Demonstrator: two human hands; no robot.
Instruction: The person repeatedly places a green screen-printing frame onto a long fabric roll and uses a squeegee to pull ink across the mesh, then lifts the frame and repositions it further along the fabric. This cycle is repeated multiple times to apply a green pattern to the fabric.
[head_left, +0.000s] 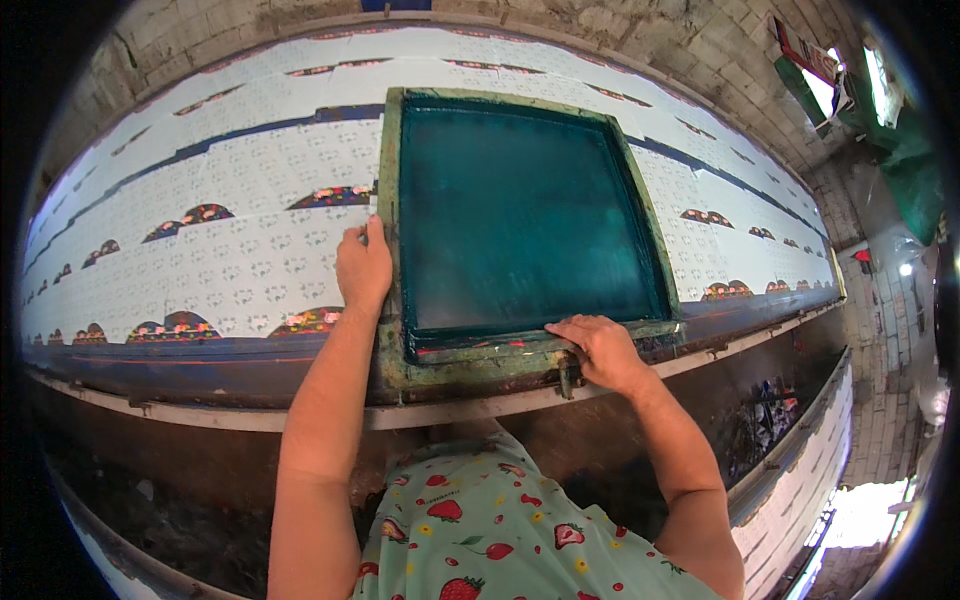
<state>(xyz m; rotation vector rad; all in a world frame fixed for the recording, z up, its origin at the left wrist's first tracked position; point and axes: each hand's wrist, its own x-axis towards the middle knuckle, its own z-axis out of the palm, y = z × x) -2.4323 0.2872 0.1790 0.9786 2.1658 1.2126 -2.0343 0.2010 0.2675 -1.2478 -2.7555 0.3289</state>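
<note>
A screen printing frame (520, 215) with dark teal mesh and green-stained wooden sides lies on the long printing table in front of me. My left hand (365, 265) is closed at the frame's left side, with one finger pointing up along the wood; the parts behind the edge are hidden. My right hand (600, 352) grips the near edge toward its right end, fingers over the rim, close to a small metal fitting (567, 378). White sheets (240, 190) with faint printed motifs and dark floral half-round patches spread out on both sides of the frame.
A pale rail (220, 418) runs along the table's near edge. Another long table (800, 480) with white sheets stands at the right behind me. Block walls (690, 45) rise at the back and right. Green cloth (915, 185) hangs at the far right.
</note>
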